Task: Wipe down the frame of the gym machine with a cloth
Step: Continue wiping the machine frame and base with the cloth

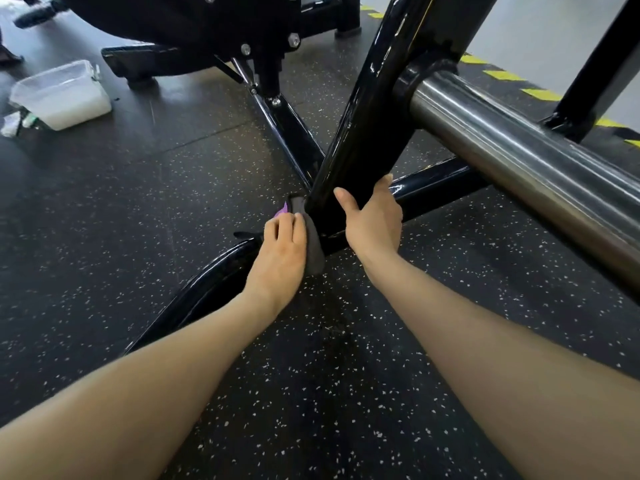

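Note:
A glossy black gym machine frame fills the middle of the head view, with a thick upright post (367, 133) rising from a low cross of floor bars (433, 188). My left hand (280, 251) holds a grey cloth (313, 244) with a purple edge against the foot of the post, on its left side. My right hand (372, 216) grips the post just above the base, thumb on the near face and fingers around the far side.
A thick steel weight bar (519, 161) juts out from the post toward the right. A clear plastic tub (60, 95) with white contents stands on the speckled rubber floor (121, 188) at far left. Yellow-black hazard stripes (540, 93) run along the back right.

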A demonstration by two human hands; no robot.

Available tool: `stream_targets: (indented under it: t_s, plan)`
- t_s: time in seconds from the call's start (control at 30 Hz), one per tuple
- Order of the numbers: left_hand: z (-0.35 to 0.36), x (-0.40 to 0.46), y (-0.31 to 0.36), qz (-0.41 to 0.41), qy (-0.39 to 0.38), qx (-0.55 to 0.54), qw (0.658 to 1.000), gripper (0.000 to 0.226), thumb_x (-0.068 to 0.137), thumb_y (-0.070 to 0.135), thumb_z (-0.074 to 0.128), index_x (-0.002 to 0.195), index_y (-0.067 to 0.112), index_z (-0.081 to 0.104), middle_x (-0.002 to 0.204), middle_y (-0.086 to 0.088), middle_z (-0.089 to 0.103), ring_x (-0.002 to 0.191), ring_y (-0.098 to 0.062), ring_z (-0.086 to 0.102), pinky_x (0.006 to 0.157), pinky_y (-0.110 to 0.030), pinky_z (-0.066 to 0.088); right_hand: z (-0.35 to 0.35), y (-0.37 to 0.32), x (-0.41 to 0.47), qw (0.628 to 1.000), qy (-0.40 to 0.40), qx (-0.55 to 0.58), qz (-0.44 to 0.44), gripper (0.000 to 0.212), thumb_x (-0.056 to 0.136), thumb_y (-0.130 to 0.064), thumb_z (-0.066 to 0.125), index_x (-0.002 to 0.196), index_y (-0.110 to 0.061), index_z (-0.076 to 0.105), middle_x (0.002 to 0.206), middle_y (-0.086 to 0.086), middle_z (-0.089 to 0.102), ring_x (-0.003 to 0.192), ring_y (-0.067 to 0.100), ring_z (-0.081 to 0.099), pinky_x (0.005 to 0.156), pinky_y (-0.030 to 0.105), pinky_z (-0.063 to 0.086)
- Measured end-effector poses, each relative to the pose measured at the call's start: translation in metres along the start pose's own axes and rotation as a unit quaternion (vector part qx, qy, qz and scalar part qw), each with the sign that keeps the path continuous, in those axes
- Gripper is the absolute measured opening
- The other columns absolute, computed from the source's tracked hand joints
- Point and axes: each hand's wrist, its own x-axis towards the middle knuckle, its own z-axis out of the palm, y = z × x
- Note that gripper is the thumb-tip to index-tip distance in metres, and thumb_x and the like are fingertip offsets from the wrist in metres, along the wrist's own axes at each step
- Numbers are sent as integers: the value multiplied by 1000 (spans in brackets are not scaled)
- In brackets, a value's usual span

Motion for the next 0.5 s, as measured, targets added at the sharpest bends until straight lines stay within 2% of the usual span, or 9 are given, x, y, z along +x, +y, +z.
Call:
stream_targets:
  t_s: [0.1, 0.17, 0.23, 0.3, 0.4, 0.5]
  plan:
    - [1, -13, -11, 88, 32, -23, 995, 52, 58, 7, 60, 110, -2, 67, 102, -12, 64, 97, -29, 41, 83, -36, 50, -3, 1, 0, 1000, -11, 4, 6, 74, 94, -39, 55, 151, -13, 16, 137, 8, 48, 125, 28, 48, 100, 41, 44]
    - [1, -15, -17, 85, -6, -130, 988, 54, 59, -3, 69, 113, 3, 63, 110, -11, 60, 102, -30, 45, 84, -35, 52, -6, 0, 0, 1000, -15, 7, 12, 70, 95, -37, 53, 151, -14, 17, 137, 9, 48, 123, 28, 50, 98, 42, 46]
    - [-8, -9, -18, -32, -26, -273, 961, 59, 64, -11, 68, 120, 5, 56, 123, -12, 51, 112, -31, 45, 94, -36, 45, -9, -1, 1, 999, -27, 2, 22, 69, 96, -37, 51, 152, -15, 16, 137, 9, 48, 122, 27, 52, 96, 41, 47]
    - [-20, 4, -8, -153, -6, -355, 922, 62, 66, -15, 62, 124, 6, 51, 128, -10, 44, 116, -27, 41, 97, -37, 40, -12, -1, 3, 999, -34, -1, 30, 70, 97, -36, 49, 152, -14, 13, 138, 10, 47, 121, 26, 52, 95, 39, 47]
    - [-28, 17, 10, -184, 5, -330, 926, 55, 76, -11, 58, 126, 8, 45, 129, -8, 40, 112, -26, 38, 92, -35, 41, -13, -5, 0, 999, -39, -10, 27, 70, 98, -36, 48, 153, -12, 11, 140, 11, 45, 125, 27, 48, 98, 38, 44]
    - [-18, 12, 9, -129, 0, -252, 959, 47, 79, -8, 59, 121, 10, 48, 125, -9, 44, 103, -27, 41, 83, -35, 44, -16, -3, 1, 998, -46, -13, 29, 69, 98, -35, 48, 153, -13, 11, 139, 11, 46, 126, 27, 47, 97, 38, 44]
